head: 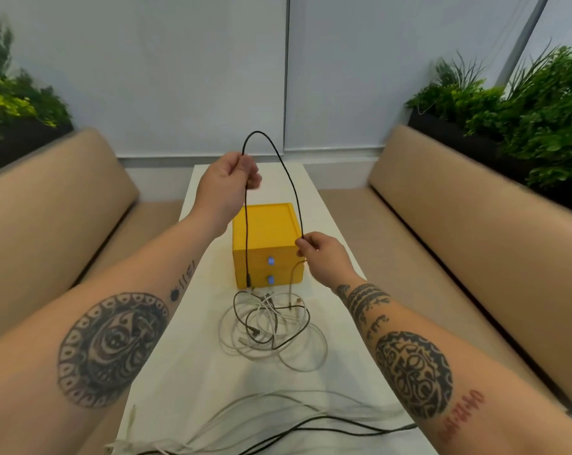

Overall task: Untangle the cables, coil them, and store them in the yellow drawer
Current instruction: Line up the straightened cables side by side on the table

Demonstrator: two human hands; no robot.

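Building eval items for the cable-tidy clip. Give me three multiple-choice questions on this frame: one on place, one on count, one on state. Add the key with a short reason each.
1. Where does the tangled cable pile lie relative to the yellow drawer box?
A. On top of it
B. Inside an open drawer
C. On the table in front of it, nearer the camera

2. How many blue knobs show on the box's front?
A. One
B. Two
C. Four

3. The black cable is:
A. Held up in an arch, with the left hand and right hand each pinching it
B. Coiled flat on the table
C. Wrapped round the box

Key:
1. C: the pile rests on the white tabletop before the box.
2. B: there is one knob on each of the two stacked drawer fronts.
3. A: the loop rises above both hands.
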